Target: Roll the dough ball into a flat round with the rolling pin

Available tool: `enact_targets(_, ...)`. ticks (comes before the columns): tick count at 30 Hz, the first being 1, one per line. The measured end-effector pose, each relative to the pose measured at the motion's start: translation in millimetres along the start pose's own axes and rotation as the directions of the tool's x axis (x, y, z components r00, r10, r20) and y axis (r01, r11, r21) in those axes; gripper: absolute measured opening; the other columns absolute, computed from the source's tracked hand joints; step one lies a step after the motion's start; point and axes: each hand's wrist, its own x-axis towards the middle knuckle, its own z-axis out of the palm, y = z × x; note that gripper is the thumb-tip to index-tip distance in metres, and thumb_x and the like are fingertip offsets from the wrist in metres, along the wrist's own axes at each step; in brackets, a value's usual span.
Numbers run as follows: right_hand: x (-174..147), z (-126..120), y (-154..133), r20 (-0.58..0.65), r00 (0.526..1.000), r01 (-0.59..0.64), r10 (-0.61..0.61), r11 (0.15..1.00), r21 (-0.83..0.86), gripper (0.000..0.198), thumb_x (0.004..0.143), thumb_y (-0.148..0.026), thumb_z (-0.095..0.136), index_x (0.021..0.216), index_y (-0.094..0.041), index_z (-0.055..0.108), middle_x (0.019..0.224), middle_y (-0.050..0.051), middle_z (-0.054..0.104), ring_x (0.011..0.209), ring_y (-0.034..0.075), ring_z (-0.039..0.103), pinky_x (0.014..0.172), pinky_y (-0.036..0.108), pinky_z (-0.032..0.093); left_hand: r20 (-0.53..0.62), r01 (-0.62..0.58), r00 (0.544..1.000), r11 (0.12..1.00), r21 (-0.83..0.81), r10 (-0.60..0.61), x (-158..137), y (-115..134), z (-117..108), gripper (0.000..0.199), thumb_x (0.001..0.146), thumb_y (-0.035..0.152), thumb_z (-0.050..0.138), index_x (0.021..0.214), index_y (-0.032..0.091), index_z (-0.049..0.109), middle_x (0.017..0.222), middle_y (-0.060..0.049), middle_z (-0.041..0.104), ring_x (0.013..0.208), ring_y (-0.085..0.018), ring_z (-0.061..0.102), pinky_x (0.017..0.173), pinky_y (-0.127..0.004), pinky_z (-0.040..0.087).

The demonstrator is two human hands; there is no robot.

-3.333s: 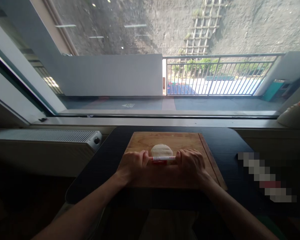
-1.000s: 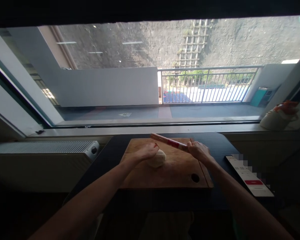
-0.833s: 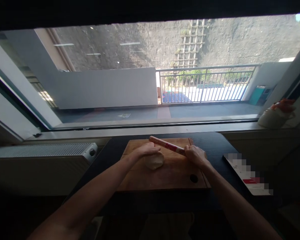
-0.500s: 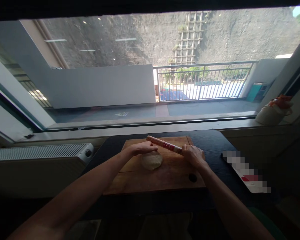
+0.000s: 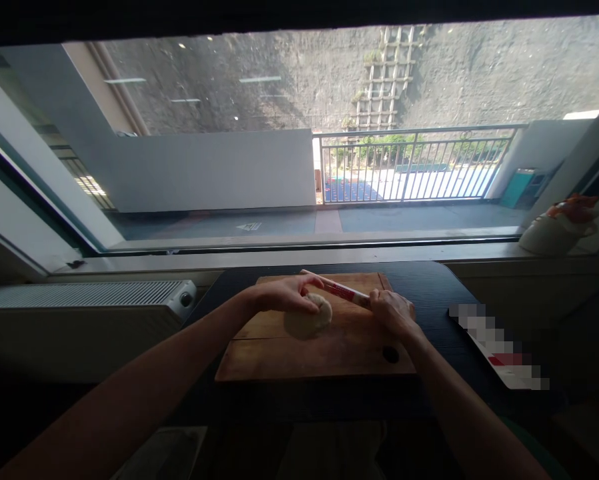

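A round piece of pale dough [image 5: 306, 323] lies on the wooden cutting board [image 5: 304, 365]. My left hand [image 5: 292, 295] grips the far edge of the dough between thumb and fingers, and that edge looks raised and puckered. In my right hand [image 5: 392, 308] is the near end of a thin rolling pin [image 5: 344, 291] with a red-and-white label. The pin slants away to the left behind the dough, and its far tip passes just beyond my left fingers. My right fingers wrap round its end and partly hide it.
Under the board is a dark table [image 5: 432, 287]. A blurred flat item with red and white parts [image 5: 499, 353] lies at its right. A radiator [image 5: 144, 300] stands to the left, a window sill [image 5: 329, 257] runs behind, and a pale jug [image 5: 549, 233] sits on it at right.
My left hand has gone from resting flat by the dough to gripping its far edge, which is now lifted. The right hand still holds the rolling pin. The whole view has shifted slightly.
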Motion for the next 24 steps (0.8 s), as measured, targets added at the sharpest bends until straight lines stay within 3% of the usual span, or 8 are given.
enact_targets(5, -0.1, -0.3, -1.7, 0.015, 1.000, -0.012, 0.012, 1.000, 0.003, 0.053, 0.091, -0.038, 0.018, 0.091, -0.018, 0.066, 0.096, 0.012, 0.067, 0.088, 0.025, 0.062, 0.076, 0.036, 0.042, -0.339, -0.040, 0.939, 0.961, -0.275, -0.058, -2.8, -16.0, 25.9, 0.058, 0.067, 0.046, 0.064, 0.113, 0.014, 0.050, 0.103, -0.010, 0.061, 0.085, -0.020, 0.060, 0.064, -0.028, 0.046)
enact_targets(9, 3.1, -3.9, 1.3, 0.034, 0.999, -0.028, 0.028, 1.000, -0.003, 0.052, 0.090, -0.037, 0.018, 0.089, -0.017, 0.067, 0.095, 0.013, 0.067, 0.087, 0.025, 0.062, 0.073, 0.035, 0.043, -0.469, 0.138, 0.877, 0.990, 0.034, -0.106, 5.1, -58.4, 40.7, 0.043, 0.065, 0.046, 0.063, 0.094, 0.014, 0.060, 0.088, -0.006, 0.065, 0.079, -0.020, 0.060, 0.064, -0.027, 0.044)
enact_targets(12, 4.4, -9.4, 1.3, 0.036, 0.999, -0.017, 0.017, 1.000, -0.007, 0.053, 0.090, -0.038, 0.019, 0.090, -0.017, 0.067, 0.095, 0.012, 0.067, 0.085, 0.024, 0.062, 0.070, 0.032, 0.042, -0.514, 0.233, 0.853, 0.945, 0.230, -0.085, -1.7, -68.2, 22.2, 0.038, 0.068, 0.049, 0.058, 0.088, 0.017, 0.063, 0.083, -0.004, 0.066, 0.076, -0.019, 0.060, 0.064, -0.026, 0.043)
enact_targets(14, 2.8, -13.0, -6.9, 0.024, 1.000, 0.009, -0.008, 1.000, -0.010, 0.053, 0.090, -0.039, 0.019, 0.091, -0.017, 0.067, 0.096, 0.012, 0.067, 0.085, 0.023, 0.062, 0.070, 0.031, 0.041, -0.642, 0.259, 0.766, 0.902, 0.347, 0.027, -8.9, -60.3, 1.0, 0.034, 0.075, 0.047, 0.050, 0.087, 0.019, 0.064, 0.084, -0.004, 0.066, 0.076, -0.018, 0.060, 0.065, -0.027, 0.043)
enact_targets(17, -3.8, -15.4, -33.8, -0.043, 0.989, 0.139, -0.141, 0.990, -0.032, 0.055, 0.092, -0.041, 0.017, 0.086, -0.018, 0.067, 0.089, 0.010, 0.068, 0.079, 0.020, 0.061, 0.069, 0.029, 0.038, -0.788, 0.308, 0.544, 0.805, 0.506, 0.287, -12.8, -43.0, -22.2, 0.032, 0.083, 0.040, 0.038, 0.088, 0.019, 0.063, 0.094, -0.005, 0.065, 0.084, -0.018, 0.059, 0.073, -0.027, 0.042)
enact_targets(18, -6.6, -14.7, -44.6, -0.071, 0.976, 0.204, -0.207, 0.978, -0.046, 0.057, 0.092, -0.042, 0.017, 0.082, -0.018, 0.067, 0.084, 0.010, 0.068, 0.075, 0.019, 0.061, 0.067, 0.028, 0.037, -0.781, 0.327, 0.532, 0.771, 0.546, 0.328, -11.5, -40.2, -24.2, 0.033, 0.084, 0.040, 0.037, 0.087, 0.019, 0.063, 0.095, -0.006, 0.065, 0.087, -0.018, 0.059, 0.075, -0.027, 0.042)
enact_targets(22, -15.6, -1.5, -74.8, -0.132, 0.913, 0.372, -0.386, 0.920, -0.121, 0.054, 0.093, -0.038, 0.020, 0.072, -0.019, 0.066, 0.075, 0.007, 0.067, 0.065, 0.016, 0.058, 0.062, 0.027, 0.034, -0.663, 0.420, 0.742, 0.703, 0.573, 0.097, -2.2, -57.4, -2.8, 0.048, 0.086, 0.050, 0.030, 0.077, 0.019, 0.066, 0.086, -0.008, 0.068, 0.081, -0.021, 0.062, 0.074, -0.031, 0.043)
enact_targets(24, -17.3, 8.5, -77.3, -0.177, 0.892, 0.391, -0.416, 0.907, -0.158, 0.051, 0.093, -0.034, 0.022, 0.072, -0.019, 0.065, 0.076, 0.007, 0.068, 0.068, 0.016, 0.058, 0.063, 0.026, 0.034, -0.656, 0.474, 0.754, 0.690, 0.546, 0.001, -0.7, -75.1, 15.7, 0.058, 0.088, 0.051, 0.022, 0.077, 0.019, 0.068, 0.082, -0.009, 0.069, 0.079, -0.022, 0.064, 0.073, -0.033, 0.044)
